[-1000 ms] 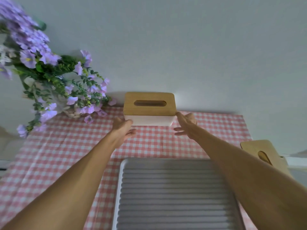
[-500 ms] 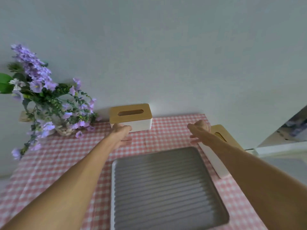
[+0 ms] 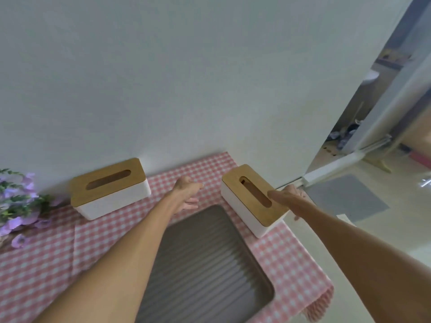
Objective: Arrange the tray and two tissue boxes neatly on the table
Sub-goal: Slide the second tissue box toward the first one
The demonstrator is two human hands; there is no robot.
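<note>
A person's two bare forearms reach out over a table draped in a pink-and-white checked cloth (image 3: 58, 257). Nearest the camera, a grey ribbed tray (image 3: 210, 264) lies flat on the cloth in the near middle, its long sides running away from the viewer; the left forearm crosses its near left corner.

Beyond the tray's far edge, the left hand (image 3: 186, 194) hangs above the bare cloth between the two boxes, fingers loosely spread and grasping nothing, touching neither box.

To the right, a white tissue box with a wooden lid (image 3: 253, 200) stands at the table's right edge, just beside the tray's far right corner, turned at an angle so its slot runs toward the viewer. The right hand (image 3: 290, 199) reaches across it: the thumb lies along the lid near the slot, the fingers extend past the box's far right side. Whether those fingers press the box's side cannot be told, as the box and the hand itself hide the contact.

Farther back on the left, the second tissue box (image 3: 109, 188), also white with a wooden lid, sits against the pale wall (image 3: 186, 78), well apart from both hands. Purple artificial flowers (image 3: 16, 206) spill in at the left edge, near that box. At far right, a doorway (image 3: 384, 136) opens onto a pale floor.
</note>
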